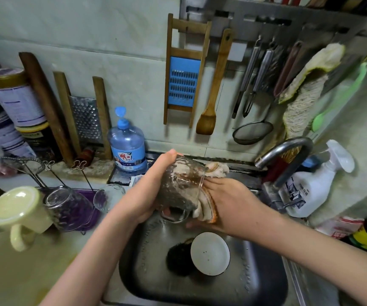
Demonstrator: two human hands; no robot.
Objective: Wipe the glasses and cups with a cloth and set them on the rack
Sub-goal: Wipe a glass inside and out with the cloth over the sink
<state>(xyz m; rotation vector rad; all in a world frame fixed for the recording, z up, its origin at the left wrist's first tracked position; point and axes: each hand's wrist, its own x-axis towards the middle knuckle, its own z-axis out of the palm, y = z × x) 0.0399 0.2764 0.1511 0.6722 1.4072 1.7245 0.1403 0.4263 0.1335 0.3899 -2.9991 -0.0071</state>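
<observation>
Above the steel sink [255,290] my left hand [154,191] grips a clear glass mug [181,188] lying on its side, handle down. My right hand [233,204] holds a striped cloth [208,206] pushed into the mug's mouth; part of the cloth [216,168] shows past the rim. On the wire rack [45,166] at the left hang a pale yellow mug [19,215], upside down, and two clear glasses [67,206] [108,195]. A white cup [210,253] lies in the sink beside a dark scrubber [178,259].
A tap [288,155] arches over the sink's right side, next to a white spray bottle [315,186]. A blue water bottle [127,146] stands behind the sink. Graters, a wooden spatula and utensils hang on the wall. Tins are stacked at far left.
</observation>
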